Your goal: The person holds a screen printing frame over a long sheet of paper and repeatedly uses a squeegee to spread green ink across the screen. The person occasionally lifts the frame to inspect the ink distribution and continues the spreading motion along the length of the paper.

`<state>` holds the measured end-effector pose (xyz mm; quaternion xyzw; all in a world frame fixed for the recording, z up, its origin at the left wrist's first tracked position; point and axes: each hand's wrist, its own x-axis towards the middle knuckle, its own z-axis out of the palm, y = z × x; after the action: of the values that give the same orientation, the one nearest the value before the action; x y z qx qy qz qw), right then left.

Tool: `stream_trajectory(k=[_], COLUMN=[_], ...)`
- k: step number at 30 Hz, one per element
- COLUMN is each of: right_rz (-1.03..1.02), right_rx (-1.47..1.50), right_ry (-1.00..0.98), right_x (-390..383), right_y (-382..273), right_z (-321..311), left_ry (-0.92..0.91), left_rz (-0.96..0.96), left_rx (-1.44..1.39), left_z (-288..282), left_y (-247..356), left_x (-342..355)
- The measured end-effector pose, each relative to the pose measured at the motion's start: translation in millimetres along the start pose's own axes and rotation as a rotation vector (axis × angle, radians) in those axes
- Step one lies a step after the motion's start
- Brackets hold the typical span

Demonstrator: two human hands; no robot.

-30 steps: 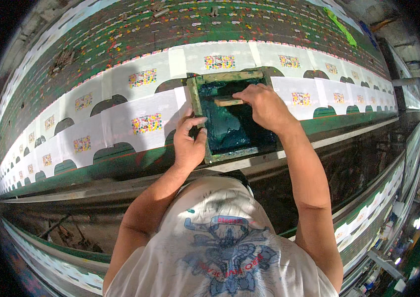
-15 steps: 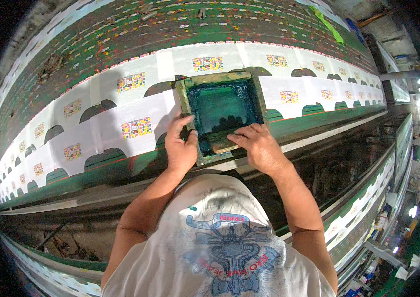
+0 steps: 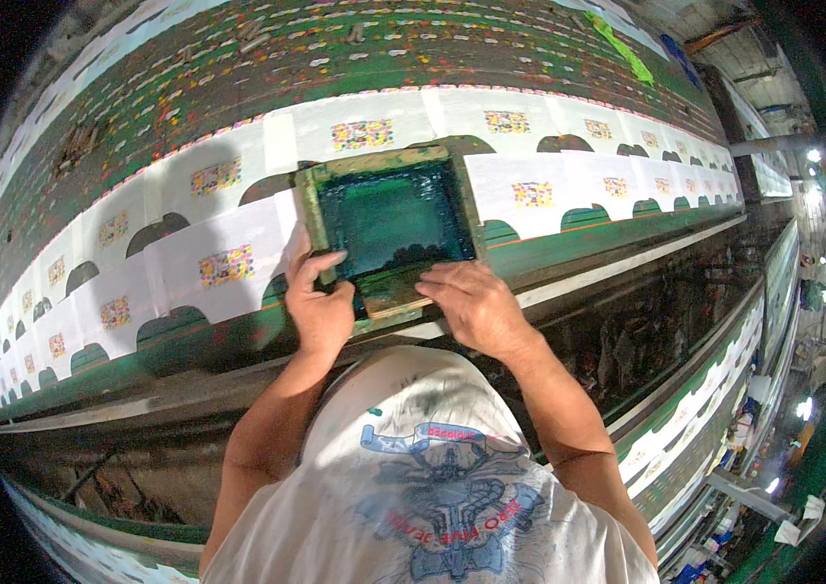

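Shirt (image 3: 413,414), white, nearest | right hand (image 3: 476,307) pinching squeegee (image 3: 398,309) inside near end of wooden frame (image 3: 468,200) | left hand (image 3: 321,310) gripping frame's left side | frame over green worktop (image 3: 578,251) | printed white sheets (image 3: 500,180), 2 rows, left and right of frame | bright-green cloth (image 3: 620,47), far right

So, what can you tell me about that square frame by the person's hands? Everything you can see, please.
The frame is four-sided, its worn rails looking wooden and stained yellowish green. Inside is a glossy dark green panel, with dark blue, wet-looking smears along its edges. It lies slightly askew over the row of pale sheets. The left grip rests against its left rail; the right grip holds a flat bar at its near end. Its underside is hidden.
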<state>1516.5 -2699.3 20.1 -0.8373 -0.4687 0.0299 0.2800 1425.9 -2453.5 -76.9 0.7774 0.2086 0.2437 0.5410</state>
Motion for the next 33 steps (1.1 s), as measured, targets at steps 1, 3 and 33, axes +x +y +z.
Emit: stream_trajectory(k=[1,3,33], right_rz=[-0.009,-0.024,0.082], right_rx=[0.006,0.023,0.168], right_ry=[0.039,0.11,0.234], right_x=[-4.1,-15.8,-154.7], right_y=[6.4,18.9,223.2], right_z=[-0.8,-3.9,-120.6], left_ry=[0.0,0.021,-0.021], left_rz=[-0.011,0.034,-0.026], left_rx=[0.027,0.035,-0.348], left_z=[-0.2,6.2,266.5], left_y=[6.5,19.0,52.0], left_x=[0.2,0.6,-27.1])
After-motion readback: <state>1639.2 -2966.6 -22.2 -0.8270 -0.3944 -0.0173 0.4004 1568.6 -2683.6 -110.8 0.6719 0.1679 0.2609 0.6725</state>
